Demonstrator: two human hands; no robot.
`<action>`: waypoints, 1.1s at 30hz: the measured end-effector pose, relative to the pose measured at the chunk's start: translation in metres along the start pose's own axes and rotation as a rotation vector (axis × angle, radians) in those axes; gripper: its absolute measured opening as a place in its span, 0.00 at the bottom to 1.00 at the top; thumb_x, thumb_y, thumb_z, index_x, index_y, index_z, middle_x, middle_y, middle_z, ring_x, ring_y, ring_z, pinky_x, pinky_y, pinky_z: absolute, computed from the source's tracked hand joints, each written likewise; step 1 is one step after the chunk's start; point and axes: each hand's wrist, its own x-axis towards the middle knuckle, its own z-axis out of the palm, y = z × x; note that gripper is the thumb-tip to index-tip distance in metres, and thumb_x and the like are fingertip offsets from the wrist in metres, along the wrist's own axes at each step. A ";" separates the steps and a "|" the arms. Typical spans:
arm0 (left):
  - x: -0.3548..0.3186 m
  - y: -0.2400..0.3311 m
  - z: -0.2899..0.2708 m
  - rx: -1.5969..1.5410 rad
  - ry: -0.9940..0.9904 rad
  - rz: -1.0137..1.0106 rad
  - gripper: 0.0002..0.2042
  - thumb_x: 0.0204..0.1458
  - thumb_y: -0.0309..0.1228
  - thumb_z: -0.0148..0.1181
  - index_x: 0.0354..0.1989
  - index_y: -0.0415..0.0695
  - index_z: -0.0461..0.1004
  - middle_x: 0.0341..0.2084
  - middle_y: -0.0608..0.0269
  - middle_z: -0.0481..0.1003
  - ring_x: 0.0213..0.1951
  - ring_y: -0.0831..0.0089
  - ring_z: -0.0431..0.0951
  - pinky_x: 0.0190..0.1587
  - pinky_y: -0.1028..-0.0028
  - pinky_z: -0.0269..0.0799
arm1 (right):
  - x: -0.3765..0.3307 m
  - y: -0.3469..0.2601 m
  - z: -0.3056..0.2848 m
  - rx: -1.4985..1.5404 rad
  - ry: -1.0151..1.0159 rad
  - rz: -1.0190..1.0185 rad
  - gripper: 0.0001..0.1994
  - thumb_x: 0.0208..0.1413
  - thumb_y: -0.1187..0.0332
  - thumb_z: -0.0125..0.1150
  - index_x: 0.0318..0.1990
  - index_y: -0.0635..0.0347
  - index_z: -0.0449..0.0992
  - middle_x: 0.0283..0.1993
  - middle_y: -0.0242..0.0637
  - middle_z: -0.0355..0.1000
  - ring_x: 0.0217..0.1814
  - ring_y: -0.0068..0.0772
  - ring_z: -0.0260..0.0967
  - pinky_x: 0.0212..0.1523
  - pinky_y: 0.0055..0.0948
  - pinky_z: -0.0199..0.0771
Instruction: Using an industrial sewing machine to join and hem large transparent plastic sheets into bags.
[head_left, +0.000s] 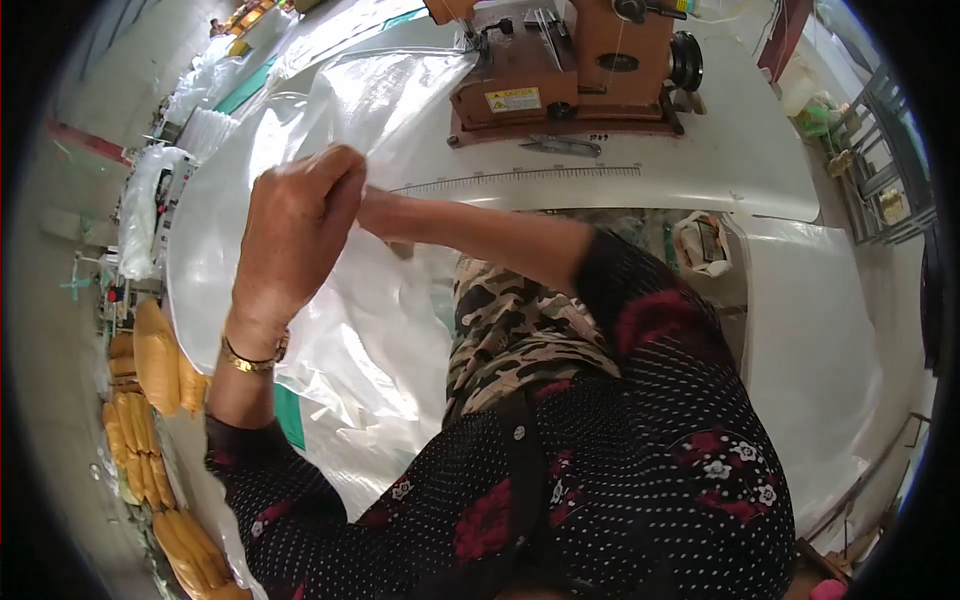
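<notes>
A large, glossy white plastic sheet hangs in folds over the near side of the table and across my lap. One corner of it reaches up to the needle end of a brown sewing machine. My left hand, with a gold watch on its wrist, is raised over the sheet. Its fingers are closed, and whatever lies in them is hidden. My right forearm crosses from the right, so my right hand sits just behind the left one. The fingers of the right hand are mostly covered from view.
Small thread snips lie on the white tabletop before the machine, above a printed ruler scale. Tan bundles are piled at the left. More white sheeting hangs at the right, near a grey metal frame.
</notes>
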 end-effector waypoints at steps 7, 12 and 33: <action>-0.016 -0.013 0.005 0.329 -0.423 0.237 0.06 0.49 0.19 0.51 0.35 0.41 0.65 0.30 0.53 0.73 0.32 0.49 0.77 0.35 0.56 0.72 | 0.038 0.059 0.101 0.253 0.209 -0.065 0.04 0.57 0.71 0.53 0.35 0.59 0.74 0.32 0.40 0.74 0.38 0.34 0.74 0.37 0.39 0.71; -0.042 -0.026 0.084 0.240 -0.352 0.256 0.09 0.46 0.21 0.55 0.36 0.41 0.67 0.29 0.55 0.73 0.32 0.58 0.79 0.32 0.64 0.75 | 0.019 0.079 0.092 0.358 0.402 -0.069 0.04 0.58 0.71 0.54 0.37 0.59 0.74 0.33 0.40 0.74 0.39 0.36 0.74 0.39 0.39 0.71; -0.092 -0.043 0.112 -0.092 0.113 -0.060 0.07 0.52 0.20 0.56 0.39 0.41 0.70 0.27 0.55 0.72 0.28 0.54 0.76 0.28 0.62 0.72 | -0.088 -0.075 -0.087 -0.752 -0.299 0.070 0.06 0.50 0.71 0.62 0.26 0.60 0.72 0.29 0.42 0.70 0.37 0.49 0.69 0.40 0.40 0.71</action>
